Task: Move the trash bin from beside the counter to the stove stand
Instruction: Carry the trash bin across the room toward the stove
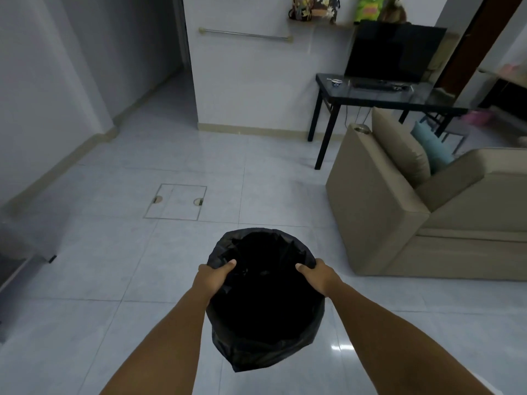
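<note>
The trash bin (pixel 263 297) is round and lined with a black plastic bag folded over its rim. It hangs in front of me above the pale tiled floor. My left hand (pixel 212 276) grips the left side of the rim, thumb inside the bag. My right hand (pixel 315 273) grips the right side the same way. The inside of the bin is too dark to see into. No counter or stove stand is in view.
A beige sofa (pixel 422 212) stands to the right. Behind it is a black table (pixel 370 99) with a monitor. A floor hatch (pixel 175 202) lies ahead in the tiles. A corridor opening (pixel 171 81) is at the far left, a dark unit edge (pixel 25 252) at my left.
</note>
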A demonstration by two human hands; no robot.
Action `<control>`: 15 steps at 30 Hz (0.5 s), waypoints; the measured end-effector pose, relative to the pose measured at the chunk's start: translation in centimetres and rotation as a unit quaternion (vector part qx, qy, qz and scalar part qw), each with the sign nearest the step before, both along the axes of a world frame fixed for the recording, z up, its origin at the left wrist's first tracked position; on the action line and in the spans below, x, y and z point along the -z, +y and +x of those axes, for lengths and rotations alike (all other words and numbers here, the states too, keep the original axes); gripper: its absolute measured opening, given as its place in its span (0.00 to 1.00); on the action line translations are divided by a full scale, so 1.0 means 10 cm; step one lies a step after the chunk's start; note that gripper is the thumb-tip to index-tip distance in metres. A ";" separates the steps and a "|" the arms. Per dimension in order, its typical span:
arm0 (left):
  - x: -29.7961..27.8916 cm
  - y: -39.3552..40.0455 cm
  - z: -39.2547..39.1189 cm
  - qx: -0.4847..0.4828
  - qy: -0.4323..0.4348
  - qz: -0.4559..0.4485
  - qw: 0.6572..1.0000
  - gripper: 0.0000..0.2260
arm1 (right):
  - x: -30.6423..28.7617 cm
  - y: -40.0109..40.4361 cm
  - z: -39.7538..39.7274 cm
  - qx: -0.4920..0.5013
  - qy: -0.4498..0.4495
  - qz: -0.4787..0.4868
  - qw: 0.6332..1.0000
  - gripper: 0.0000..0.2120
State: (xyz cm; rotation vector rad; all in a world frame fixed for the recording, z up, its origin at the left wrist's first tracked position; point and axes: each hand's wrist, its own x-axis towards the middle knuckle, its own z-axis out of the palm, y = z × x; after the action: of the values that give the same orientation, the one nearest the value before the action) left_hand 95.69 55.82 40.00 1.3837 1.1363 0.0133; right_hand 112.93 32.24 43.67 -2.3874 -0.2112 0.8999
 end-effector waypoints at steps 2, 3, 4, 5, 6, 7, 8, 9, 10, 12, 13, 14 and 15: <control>-0.03 0.11 0.31 -0.003 0.007 0.001 1.000 0.56 | 0.02 0.13 0.33 -0.008 0.001 0.000 1.000 0.39; -0.04 0.16 0.45 -0.005 0.008 0.002 1.000 0.55 | 0.03 0.19 0.47 -0.011 0.003 -0.001 1.000 0.39; -0.05 0.22 0.57 -0.005 0.006 0.001 1.000 0.54 | 0.02 0.26 0.60 -0.011 0.005 -0.002 1.000 0.39; -0.04 0.29 0.72 -0.007 0.005 0.000 1.000 0.52 | 0.03 0.35 0.76 -0.012 0.006 0.000 1.000 0.39; -0.01 0.41 0.91 -0.009 0.006 -0.001 1.000 0.52 | 0.04 0.46 0.95 -0.014 0.005 0.001 1.000 0.38; 0.00 0.50 1.05 -0.009 0.004 0.001 1.000 0.54 | 0.04 0.55 1.10 -0.015 0.002 0.004 1.000 0.38; 0.05 0.59 1.19 -0.008 0.005 0.003 1.000 0.54 | 0.05 0.63 1.25 -0.017 -0.001 0.004 1.000 0.38; 0.11 0.70 1.35 -0.006 0.006 0.004 1.000 0.55 | 0.08 0.74 1.41 -0.022 -0.001 0.002 1.000 0.37; 0.18 0.80 1.48 -0.004 0.010 0.005 1.000 0.55 | 0.09 0.83 1.54 -0.026 -0.001 -0.001 1.000 0.37; 0.29 1.03 1.79 -0.007 0.014 0.001 1.000 0.57 | 0.17 1.04 1.86 -0.022 0.002 0.002 1.000 0.38; 0.32 1.13 1.95 -0.009 0.015 -0.002 1.000 0.57 | 0.21 1.15 2.01 -0.019 0.005 0.003 1.000 0.38; 0.31 1.24 2.11 -0.009 0.013 -0.005 1.000 0.58 | 0.22 1.26 2.18 -0.019 0.007 0.004 1.000 0.39; 0.29 1.35 2.28 -0.010 0.008 -0.004 1.000 0.58 | 0.23 1.37 2.35 -0.018 0.009 0.004 1.000 0.39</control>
State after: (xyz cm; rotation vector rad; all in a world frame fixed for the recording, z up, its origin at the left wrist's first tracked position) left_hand 118.47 69.36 37.14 1.3676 1.1614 0.0119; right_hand 136.42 45.96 41.37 -2.3750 -0.2520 0.9348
